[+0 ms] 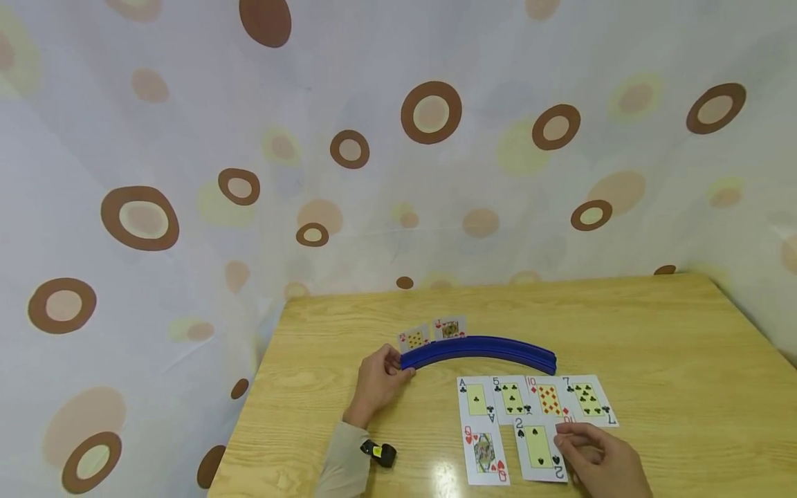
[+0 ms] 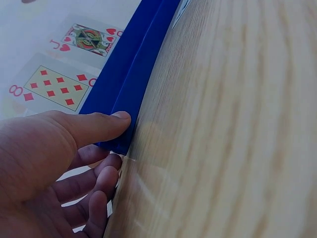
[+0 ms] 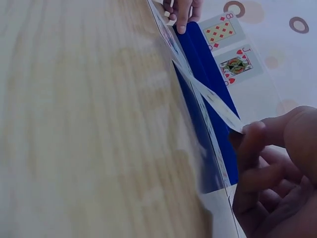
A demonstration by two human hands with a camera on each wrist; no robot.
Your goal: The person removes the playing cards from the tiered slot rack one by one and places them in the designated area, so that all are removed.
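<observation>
My left hand [image 1: 376,379] holds the left end of a curved blue card holder [image 1: 492,348], its thumb lying on the front in the left wrist view. Upright in that holder stand the eight of diamonds [image 2: 57,88] and the jack of hearts [image 2: 90,39]. With thumb and fingers, my right hand [image 1: 604,460] pinches the right edge of the two of spades [image 1: 529,453]; the right wrist view shows this card [image 3: 218,105] edge-on, its held side raised. Beside it lies the queen of hearts [image 1: 484,453], face up.
Behind the two of spades lie the ace of clubs [image 1: 476,398], five of clubs [image 1: 512,399], ten of diamonds [image 1: 548,400] and seven of clubs [image 1: 587,399]. A black strap [image 1: 380,453] is at the left wrist. A dotted cloth [image 1: 436,207] backs the wooden table [image 1: 672,346].
</observation>
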